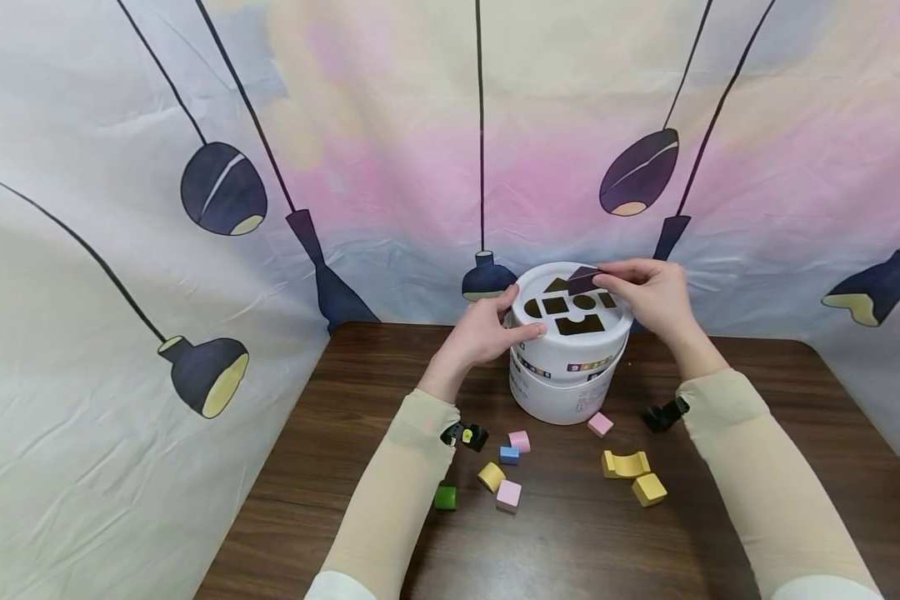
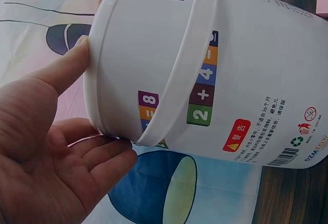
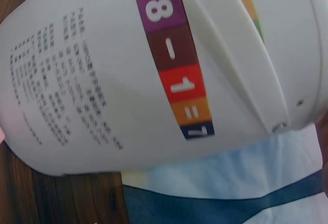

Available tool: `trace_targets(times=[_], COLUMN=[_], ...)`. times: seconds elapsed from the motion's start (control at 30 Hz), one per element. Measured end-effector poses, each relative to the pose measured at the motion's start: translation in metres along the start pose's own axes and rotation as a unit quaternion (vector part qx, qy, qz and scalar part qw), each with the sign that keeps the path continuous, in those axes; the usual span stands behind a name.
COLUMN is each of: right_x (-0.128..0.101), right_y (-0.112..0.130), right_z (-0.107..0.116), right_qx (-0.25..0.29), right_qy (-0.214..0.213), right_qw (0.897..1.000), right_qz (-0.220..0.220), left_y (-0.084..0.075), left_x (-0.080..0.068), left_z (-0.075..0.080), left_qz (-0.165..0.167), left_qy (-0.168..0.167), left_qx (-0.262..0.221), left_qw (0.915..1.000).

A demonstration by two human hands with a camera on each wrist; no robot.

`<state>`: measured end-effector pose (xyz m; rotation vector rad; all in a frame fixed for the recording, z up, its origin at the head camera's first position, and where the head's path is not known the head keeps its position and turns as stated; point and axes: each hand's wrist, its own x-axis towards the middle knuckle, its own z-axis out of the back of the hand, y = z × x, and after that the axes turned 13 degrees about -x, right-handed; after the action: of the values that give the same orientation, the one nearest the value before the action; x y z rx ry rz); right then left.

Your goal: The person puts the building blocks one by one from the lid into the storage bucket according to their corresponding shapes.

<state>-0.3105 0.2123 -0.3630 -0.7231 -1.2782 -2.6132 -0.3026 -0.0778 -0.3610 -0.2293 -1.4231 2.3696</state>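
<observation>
A white bucket (image 1: pixel 570 367) with shape cut-outs in its lid and a band of coloured number squares round its side stands at the back of the dark wooden table (image 1: pixel 570 542). The left hand (image 1: pixel 487 333) rests against the lid's rim, thumb and relaxed fingers spread along it. The right hand (image 1: pixel 648 292) pinches a dark purple block (image 1: pixel 583 280) over the lid's far holes. In front of the bucket lie loose pink blocks (image 1: pixel 508 494), a blue block (image 1: pixel 508 454), a green block (image 1: pixel 445 497) and yellow blocks (image 1: pixel 626 464).

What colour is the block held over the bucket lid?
Dark purple block, pinched by the right hand above the white bucket; head view shows it best.
</observation>
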Motion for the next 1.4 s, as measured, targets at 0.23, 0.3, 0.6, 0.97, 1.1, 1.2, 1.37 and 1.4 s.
trace_targets(times=[0.23, 0.3, 0.6, 0.97, 1.1, 1.2, 1.37, 1.4], right_x=[0.008, 0.009, 0.018, 0.019, 0.017, 0.017, 0.018, 0.018], right_y=[0.005, 0.006, 0.008, 0.006, 0.005, 0.004, 0.003, 0.003], right_z=[-0.011, -0.012, -0.022, -0.023, -0.023, -0.023, -0.026, -0.026], right_qx=[-0.015, -0.022, -0.071, -0.093, -0.103, -0.112, -0.120, -0.121], right_qy=[0.017, 0.026, 0.040, 0.051, 0.053, 0.056, 0.049, 0.047], right_qw=[1.000, 0.999, 0.996, 0.993, 0.993, 0.991, 0.991, 0.991], right_qz=[0.005, 0.004, 0.031, 0.041, 0.035, 0.037, 0.031, 0.029], left_y=[0.000, 0.000, 0.000, -0.001, -0.001, 0.000, 0.001, 0.001], left_x=[0.000, 0.001, 0.000, 0.000, 0.001, 0.001, 0.001, 0.001], left_z=[0.001, 0.001, 0.000, -0.002, -0.003, -0.003, -0.002, -0.002], left_qz=[-0.001, -0.001, 0.002, 0.000, 0.003, 0.003, 0.003, 0.002], left_qy=[0.000, 0.000, 0.000, 0.001, 0.003, 0.003, 0.002, 0.002], left_qx=[0.006, 0.005, 0.001, 0.010, 0.007, 0.003, 0.000, 0.000], left_qw=[1.0000, 1.0000, 1.0000, 1.0000, 1.0000, 1.0000, 1.0000, 1.0000])
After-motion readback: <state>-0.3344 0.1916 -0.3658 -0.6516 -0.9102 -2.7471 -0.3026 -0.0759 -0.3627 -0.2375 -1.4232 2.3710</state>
